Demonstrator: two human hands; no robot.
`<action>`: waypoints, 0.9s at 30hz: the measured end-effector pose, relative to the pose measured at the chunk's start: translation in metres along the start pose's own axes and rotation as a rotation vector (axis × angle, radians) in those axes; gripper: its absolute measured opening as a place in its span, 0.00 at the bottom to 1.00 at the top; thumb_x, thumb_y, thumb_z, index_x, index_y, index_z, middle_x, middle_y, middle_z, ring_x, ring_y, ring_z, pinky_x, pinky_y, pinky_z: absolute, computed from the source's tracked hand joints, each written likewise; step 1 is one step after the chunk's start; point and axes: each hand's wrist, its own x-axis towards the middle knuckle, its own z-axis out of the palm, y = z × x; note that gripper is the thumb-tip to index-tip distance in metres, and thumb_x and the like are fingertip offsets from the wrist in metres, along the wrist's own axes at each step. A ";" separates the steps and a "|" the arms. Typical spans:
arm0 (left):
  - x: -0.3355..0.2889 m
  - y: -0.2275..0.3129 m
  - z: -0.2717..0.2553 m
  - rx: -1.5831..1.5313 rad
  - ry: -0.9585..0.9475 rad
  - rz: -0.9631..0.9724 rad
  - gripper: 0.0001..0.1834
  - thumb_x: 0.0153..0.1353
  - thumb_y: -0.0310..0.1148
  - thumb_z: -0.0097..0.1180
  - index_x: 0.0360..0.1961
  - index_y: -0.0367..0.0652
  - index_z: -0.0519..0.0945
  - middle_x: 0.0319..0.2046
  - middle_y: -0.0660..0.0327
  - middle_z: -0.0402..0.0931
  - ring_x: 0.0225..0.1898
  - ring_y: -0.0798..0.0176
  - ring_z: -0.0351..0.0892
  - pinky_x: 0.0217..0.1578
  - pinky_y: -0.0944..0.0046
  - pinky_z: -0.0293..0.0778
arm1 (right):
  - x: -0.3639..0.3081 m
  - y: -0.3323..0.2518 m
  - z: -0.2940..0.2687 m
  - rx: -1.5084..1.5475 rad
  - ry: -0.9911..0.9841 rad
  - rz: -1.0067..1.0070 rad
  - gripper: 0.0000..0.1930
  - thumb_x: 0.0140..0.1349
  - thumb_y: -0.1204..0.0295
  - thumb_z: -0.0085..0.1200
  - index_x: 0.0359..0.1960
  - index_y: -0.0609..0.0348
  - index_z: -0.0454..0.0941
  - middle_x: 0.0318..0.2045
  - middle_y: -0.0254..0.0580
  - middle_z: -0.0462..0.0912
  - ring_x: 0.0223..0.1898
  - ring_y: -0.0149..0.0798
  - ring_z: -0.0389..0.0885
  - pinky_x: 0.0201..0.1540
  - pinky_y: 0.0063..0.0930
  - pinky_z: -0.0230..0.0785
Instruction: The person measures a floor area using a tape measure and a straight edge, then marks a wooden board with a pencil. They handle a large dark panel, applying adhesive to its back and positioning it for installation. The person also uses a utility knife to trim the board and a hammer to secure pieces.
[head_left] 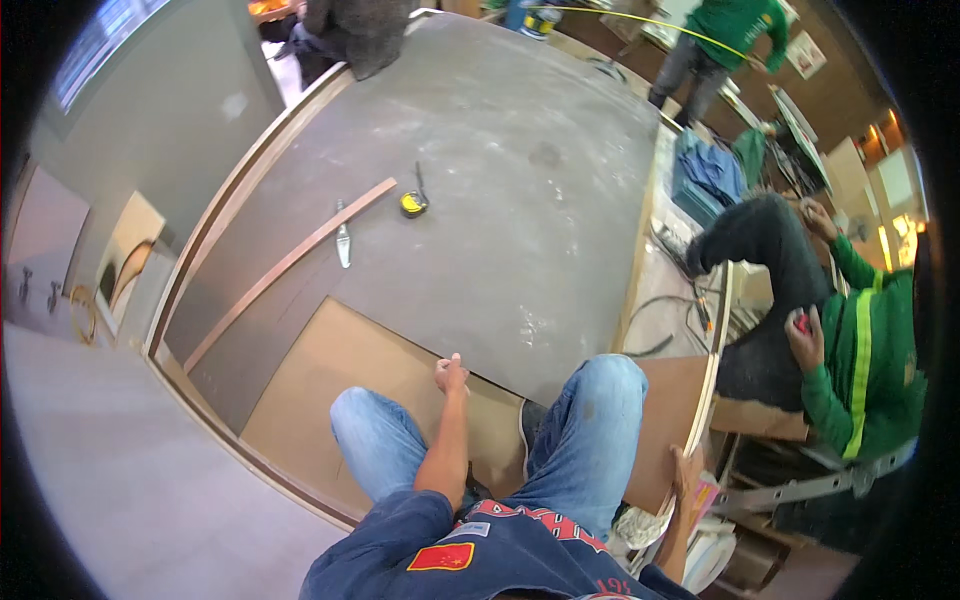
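I crouch on a brown board (pixel 335 395) lying on a wide grey panel (pixel 470 150). My left hand (pixel 452 374) is between my knees, right by the line where the brown board borders the grey surface. Its fingers are curled, and anything inside them is too small to make out. Low on the right, my right hand (pixel 686 474) grips the pale wooden edge strip (pixel 712 385) beside a reddish-brown board (pixel 668 420). Farther off on the panel lie a yellow and black tape measure (pixel 413 204), a putty knife (pixel 343 240) and a long thin wood strip (pixel 290 270).
A raised wooden rim (pixel 215 215) borders the panel on the left, near a grey wall (pixel 180 110). A person in green (pixel 870 350) sits close on my right, by a metal ladder (pixel 810 490). Cables (pixel 665 305) and a teal toolbox (pixel 695 195) lie along the right edge.
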 end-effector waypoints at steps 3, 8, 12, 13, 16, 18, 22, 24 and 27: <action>0.012 -0.003 -0.005 0.009 -0.030 -0.042 0.12 0.56 0.31 0.60 0.31 0.43 0.67 0.19 0.63 0.67 0.17 0.69 0.65 0.17 0.64 0.66 | 0.003 0.000 0.004 0.071 -0.007 0.005 0.33 0.51 0.56 0.60 0.52 0.71 0.68 0.45 0.65 0.77 0.46 0.58 0.77 0.50 0.44 0.68; 0.008 -0.019 0.006 0.277 0.088 0.010 0.13 0.57 0.35 0.59 0.31 0.41 0.69 0.23 0.59 0.70 0.24 0.61 0.71 0.27 0.56 0.69 | 0.012 0.037 0.018 -0.161 0.220 -0.146 0.32 0.51 0.56 0.61 0.50 0.71 0.69 0.43 0.66 0.78 0.46 0.62 0.77 0.49 0.46 0.68; -0.005 -0.014 0.022 0.466 0.213 0.029 0.14 0.56 0.38 0.58 0.33 0.38 0.71 0.29 0.56 0.74 0.34 0.55 0.74 0.38 0.52 0.70 | 0.007 0.008 0.004 -0.111 0.141 -0.105 0.31 0.50 0.56 0.61 0.46 0.71 0.69 0.41 0.68 0.78 0.45 0.63 0.76 0.47 0.46 0.68; -0.009 -0.014 0.017 0.477 0.246 0.031 0.15 0.56 0.38 0.58 0.34 0.38 0.71 0.31 0.55 0.75 0.36 0.54 0.74 0.40 0.51 0.69 | 0.008 0.016 0.009 -0.138 0.125 -0.100 0.30 0.50 0.57 0.61 0.46 0.71 0.69 0.41 0.68 0.78 0.45 0.63 0.76 0.47 0.46 0.68; -0.012 -0.017 0.025 0.441 0.260 0.110 0.14 0.55 0.38 0.59 0.33 0.39 0.72 0.31 0.56 0.74 0.35 0.55 0.73 0.39 0.53 0.69 | 0.022 0.038 -0.006 -0.099 0.091 -0.104 0.30 0.50 0.58 0.60 0.48 0.72 0.69 0.40 0.66 0.78 0.44 0.60 0.77 0.47 0.45 0.68; 0.014 -0.020 0.013 0.429 0.237 0.086 0.14 0.54 0.39 0.60 0.33 0.40 0.72 0.30 0.56 0.74 0.34 0.56 0.73 0.38 0.54 0.69 | 0.038 0.019 -0.016 -0.011 0.026 -0.150 0.25 0.52 0.62 0.59 0.46 0.69 0.71 0.38 0.57 0.80 0.41 0.49 0.78 0.46 0.39 0.69; 0.015 -0.020 0.005 0.326 0.165 0.113 0.14 0.52 0.39 0.60 0.31 0.42 0.71 0.28 0.59 0.71 0.32 0.58 0.72 0.38 0.55 0.69 | 0.056 0.022 -0.042 0.131 -0.093 -0.099 0.19 0.53 0.67 0.57 0.44 0.66 0.74 0.35 0.44 0.80 0.36 0.35 0.77 0.42 0.31 0.70; 0.019 -0.015 -0.005 0.394 0.197 0.154 0.13 0.52 0.37 0.60 0.30 0.43 0.70 0.26 0.61 0.69 0.30 0.61 0.71 0.33 0.57 0.69 | 0.069 0.019 -0.052 0.202 -0.124 -0.138 0.18 0.52 0.70 0.55 0.44 0.66 0.74 0.33 0.42 0.79 0.35 0.34 0.76 0.40 0.30 0.70; 0.007 -0.017 -0.013 0.254 0.137 0.142 0.12 0.53 0.34 0.60 0.29 0.44 0.69 0.23 0.63 0.66 0.23 0.65 0.68 0.23 0.62 0.67 | 0.092 0.031 -0.063 0.126 -0.141 -0.221 0.18 0.52 0.70 0.55 0.43 0.66 0.73 0.33 0.41 0.79 0.35 0.33 0.75 0.39 0.29 0.70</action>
